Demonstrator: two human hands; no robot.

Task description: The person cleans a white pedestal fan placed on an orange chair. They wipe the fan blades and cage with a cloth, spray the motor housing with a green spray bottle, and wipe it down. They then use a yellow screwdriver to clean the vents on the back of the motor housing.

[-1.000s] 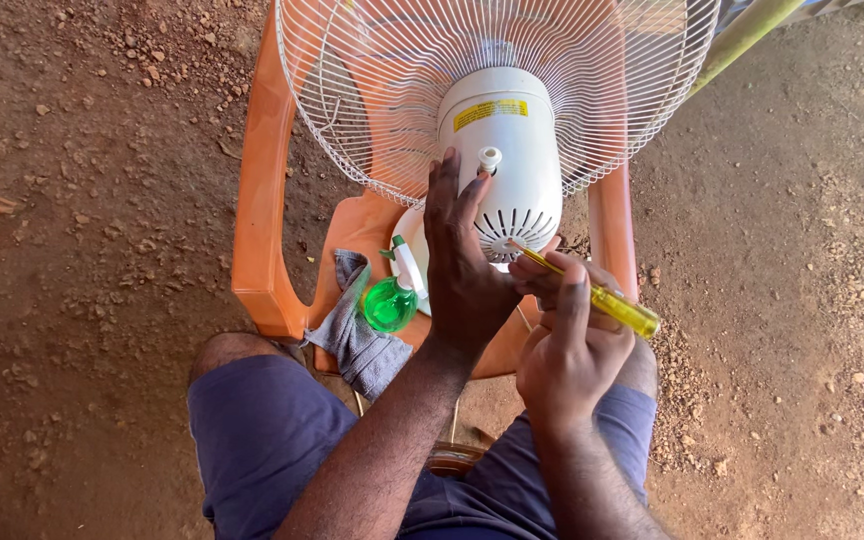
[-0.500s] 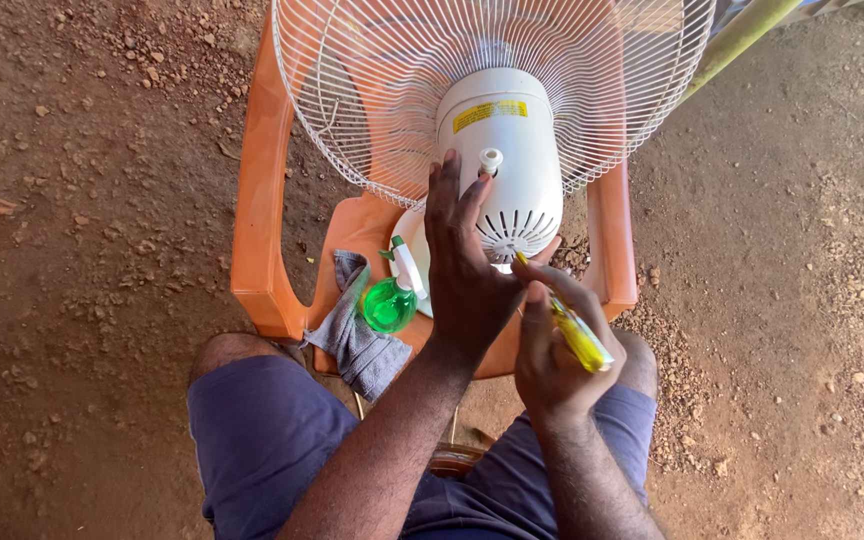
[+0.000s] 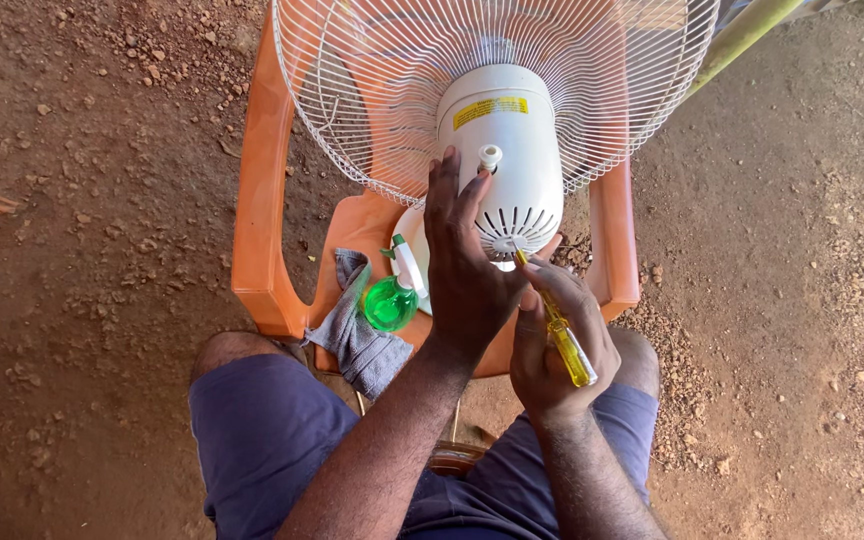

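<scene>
Covering the whole scene was bare reddish-brown dirt (image 3: 82, 250), strewn with small stones and clods, sunlit at the left and shaded toward the far right. An orange plastic chair (image 3: 257, 200) stood on it, facing the person, whose knees in blue shorts (image 3: 262, 440) sat just near its front edge. On the seat rested a white fan (image 3: 507, 150), its motor housing pointing at the person and its wire guard (image 3: 352, 90) spreading behind it toward the far side. Left of the fan, on the seat, lay a green spray bottle (image 3: 390, 300) touching a grey rag (image 3: 357, 335) that hung over the near edge.

The left hand (image 3: 464, 265) reached forward from the near side, palm flat and fingers straight and spread against the housing, fingertips beside its small white knob (image 3: 490, 156). The right hand (image 3: 552, 350) was curled closed around a yellow-handled screwdriver (image 3: 557, 330), just right of the left wrist, with the shaft angled up and left so that the tip met the vented rear of the housing.
</scene>
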